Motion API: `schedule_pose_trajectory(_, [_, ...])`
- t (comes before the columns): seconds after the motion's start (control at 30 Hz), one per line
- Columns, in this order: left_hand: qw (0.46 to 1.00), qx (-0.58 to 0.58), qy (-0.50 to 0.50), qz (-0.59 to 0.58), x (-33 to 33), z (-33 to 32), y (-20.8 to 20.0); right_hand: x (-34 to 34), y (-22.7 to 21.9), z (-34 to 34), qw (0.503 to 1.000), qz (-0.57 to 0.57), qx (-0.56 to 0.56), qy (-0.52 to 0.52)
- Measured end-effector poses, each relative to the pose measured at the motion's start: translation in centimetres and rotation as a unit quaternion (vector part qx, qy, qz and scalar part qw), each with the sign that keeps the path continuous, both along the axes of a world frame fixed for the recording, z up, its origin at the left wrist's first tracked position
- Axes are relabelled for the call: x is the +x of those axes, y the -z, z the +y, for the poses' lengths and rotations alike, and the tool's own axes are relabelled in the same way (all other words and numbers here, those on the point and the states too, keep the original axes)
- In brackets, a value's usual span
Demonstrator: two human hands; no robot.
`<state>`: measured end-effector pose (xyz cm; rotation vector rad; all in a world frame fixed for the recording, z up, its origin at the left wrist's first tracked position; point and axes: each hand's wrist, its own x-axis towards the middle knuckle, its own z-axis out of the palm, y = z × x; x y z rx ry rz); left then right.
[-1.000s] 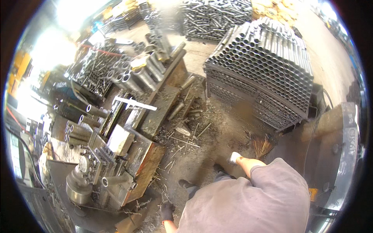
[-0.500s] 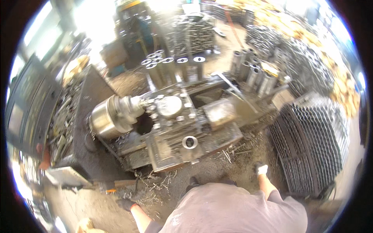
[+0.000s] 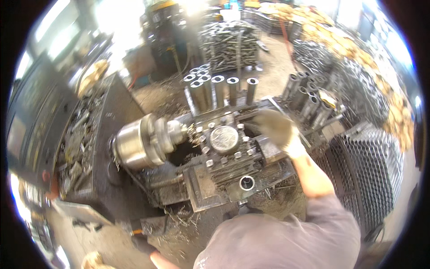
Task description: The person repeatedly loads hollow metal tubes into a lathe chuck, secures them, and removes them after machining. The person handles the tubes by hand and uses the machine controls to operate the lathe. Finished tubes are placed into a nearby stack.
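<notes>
My right hand (image 3: 274, 127), in a grey-brown glove and smeared by motion, reaches over the right part of a metal lathe. Just under it is a metal block (image 3: 270, 150) on the machine, and whether they touch cannot be made out. My left hand (image 3: 144, 245), dark-gloved, hangs low at the lathe's front left, near a small orange-handled item (image 3: 136, 232); its fingers are indistinct. Left of centre is the shiny chuck (image 3: 136, 142), facing the tool post (image 3: 225, 140) with its round top and several bolts. A short metal tube (image 3: 247, 182) stands upright on the carriage's front.
Several cut tubes (image 3: 218, 89) stand behind the lathe, more tubes (image 3: 309, 105) at its right end. A stack of ridged metal pieces (image 3: 369, 175) rises on the right. Scrap fills the metal trough (image 3: 74, 148) at left. Metal shavings (image 3: 181, 218) litter the floor.
My right hand has swung from beside my body up and forward over the lathe. My left hand stays low. The whole view has shifted, placing the machine further right and lower.
</notes>
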<state>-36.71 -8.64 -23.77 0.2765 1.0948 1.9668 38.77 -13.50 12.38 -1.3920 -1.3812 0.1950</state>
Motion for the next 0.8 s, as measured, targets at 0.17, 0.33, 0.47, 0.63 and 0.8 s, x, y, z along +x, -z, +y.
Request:
schedule_pose_trajectory(0.17, [0.929, -0.211, 0.163, 0.255, -1.7, -0.1, 1.9, -5.2, -3.7, 13.1, 0.978, -0.176, -0.042, -0.105])
schedule_pose_trajectory(0.33, [0.709, -0.381, 0.277, 0.525, 7.7, -6.1, 7.0, -7.1, -2.6, 23.2, 0.796, -0.217, -0.516, -0.229])
schedule_pose_trajectory(0.47, [0.498, -0.397, 0.420, 0.647, 11.1, -12.2, 10.3, -7.7, 1.1, 26.8, 0.778, -0.299, -0.467, -0.297])
schedule_pose_trajectory(0.63, [0.191, -0.179, 0.498, 0.827, 11.2, -19.8, 13.4, -6.4, 3.3, 28.5, 0.777, -0.316, -0.396, -0.373])
schedule_pose_trajectory(0.8, [0.283, -0.309, 0.493, 0.762, 11.7, -24.4, 15.1, -6.0, 3.5, 28.1, 0.800, -0.169, -0.397, -0.418])
